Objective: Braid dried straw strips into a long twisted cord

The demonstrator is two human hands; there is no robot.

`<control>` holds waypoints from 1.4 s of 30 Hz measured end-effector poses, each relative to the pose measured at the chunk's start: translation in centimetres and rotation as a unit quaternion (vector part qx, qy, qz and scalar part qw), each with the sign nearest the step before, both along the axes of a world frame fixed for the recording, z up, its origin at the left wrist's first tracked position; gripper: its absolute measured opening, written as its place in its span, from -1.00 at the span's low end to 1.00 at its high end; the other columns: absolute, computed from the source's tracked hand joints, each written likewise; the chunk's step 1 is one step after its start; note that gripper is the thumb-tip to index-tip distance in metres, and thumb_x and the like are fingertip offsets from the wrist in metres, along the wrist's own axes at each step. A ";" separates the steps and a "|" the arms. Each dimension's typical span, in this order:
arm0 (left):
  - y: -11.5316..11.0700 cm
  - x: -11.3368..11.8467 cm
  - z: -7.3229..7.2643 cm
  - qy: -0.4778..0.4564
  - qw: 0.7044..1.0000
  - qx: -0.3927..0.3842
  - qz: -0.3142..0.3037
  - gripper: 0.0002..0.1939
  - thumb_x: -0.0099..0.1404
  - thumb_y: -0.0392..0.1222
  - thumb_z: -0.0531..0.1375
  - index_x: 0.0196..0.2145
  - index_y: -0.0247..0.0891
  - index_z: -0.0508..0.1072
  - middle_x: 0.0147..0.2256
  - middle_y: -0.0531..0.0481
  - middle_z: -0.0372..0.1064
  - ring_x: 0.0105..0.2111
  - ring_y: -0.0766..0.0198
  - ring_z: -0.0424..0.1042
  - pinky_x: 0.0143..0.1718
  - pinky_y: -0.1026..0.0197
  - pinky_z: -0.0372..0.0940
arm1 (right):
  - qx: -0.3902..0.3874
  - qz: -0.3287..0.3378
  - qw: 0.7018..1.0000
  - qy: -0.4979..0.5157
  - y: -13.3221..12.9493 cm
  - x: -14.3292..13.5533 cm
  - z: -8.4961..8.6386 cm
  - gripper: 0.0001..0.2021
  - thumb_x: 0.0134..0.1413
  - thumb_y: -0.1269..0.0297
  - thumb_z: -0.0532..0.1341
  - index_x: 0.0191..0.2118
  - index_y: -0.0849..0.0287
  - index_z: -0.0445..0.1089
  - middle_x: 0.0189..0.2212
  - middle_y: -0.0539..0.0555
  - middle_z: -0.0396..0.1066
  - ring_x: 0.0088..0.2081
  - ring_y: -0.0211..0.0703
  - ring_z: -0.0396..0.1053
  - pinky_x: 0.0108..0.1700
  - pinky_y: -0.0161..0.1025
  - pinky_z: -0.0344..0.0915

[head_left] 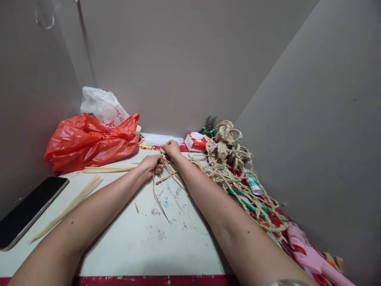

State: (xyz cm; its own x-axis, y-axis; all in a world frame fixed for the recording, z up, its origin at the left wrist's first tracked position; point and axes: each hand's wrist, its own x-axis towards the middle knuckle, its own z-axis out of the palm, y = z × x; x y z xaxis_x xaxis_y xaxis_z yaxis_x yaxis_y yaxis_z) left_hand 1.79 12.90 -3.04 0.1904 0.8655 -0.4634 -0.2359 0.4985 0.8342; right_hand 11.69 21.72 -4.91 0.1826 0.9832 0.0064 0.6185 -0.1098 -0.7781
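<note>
Near the far middle of the white board point(143, 238), both hands meet at a small piece of straw weaving point(163, 157). My left hand point(151, 165) is closed on its left side, fingers curled. From above and to the right, my right hand point(172, 149) pinches its upper end. Loose straw strands point(158, 198) trail from the piece toward me, and others run right under my right forearm. The fingers cover much of the weaving, so its shape cannot be made out. A short knotted straw bit point(166, 177) lies just below the hands.
Flat straw strips point(71, 204) and a black phone point(32, 208) lie left. Behind them sits a red plastic bag point(92, 139). On the right are braided straw cords point(229, 174), a tissue pack point(195, 142), pliers point(209, 128) and a pink glue gun point(309, 254). Grey walls enclose the board.
</note>
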 end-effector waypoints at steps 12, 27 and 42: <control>-0.8 -1.4 0.2 -0.023 0.992 -0.017 -0.122 -0.76 0.26 -0.37 -0.06 -0.55 -0.37 0.25 -0.69 0.17 0.01 -0.79 0.60 -0.20 -0.80 0.49 -0.29 | 0.019 0.060 0.988 -0.140 -2.8 1.7 2.0 -0.97 -0.09 0.41 0.22 -0.45 0.24 0.41 -0.41 0.17 0.47 -0.31 -0.14 0.40 -0.27 -0.30 0.26; 0.0 -2.4 -0.1 -0.068 0.980 -0.018 -0.187 -0.78 0.26 -0.33 -0.02 -0.51 -0.40 0.31 -0.73 0.17 -0.05 -0.79 0.57 -0.18 -0.82 0.52 -0.21 | -0.120 0.243 0.956 0.111 -10.1 4.1 3.3 -0.67 0.11 0.09 0.19 -0.49 0.28 0.32 -0.67 0.08 0.34 -0.67 -0.33 0.27 -0.66 -0.42 0.15; 0.5 -3.6 0.5 0.044 0.961 0.050 -0.268 -0.86 0.22 -0.21 0.12 -0.46 -0.31 0.30 -0.68 0.10 0.16 -0.80 0.57 -0.18 -0.79 0.49 -0.27 | -0.283 0.317 0.849 0.314 -10.0 4.3 2.9 -0.77 0.26 0.34 0.00 -0.32 0.33 0.33 -0.53 0.11 0.44 -0.50 -0.22 0.47 -0.55 -0.37 0.40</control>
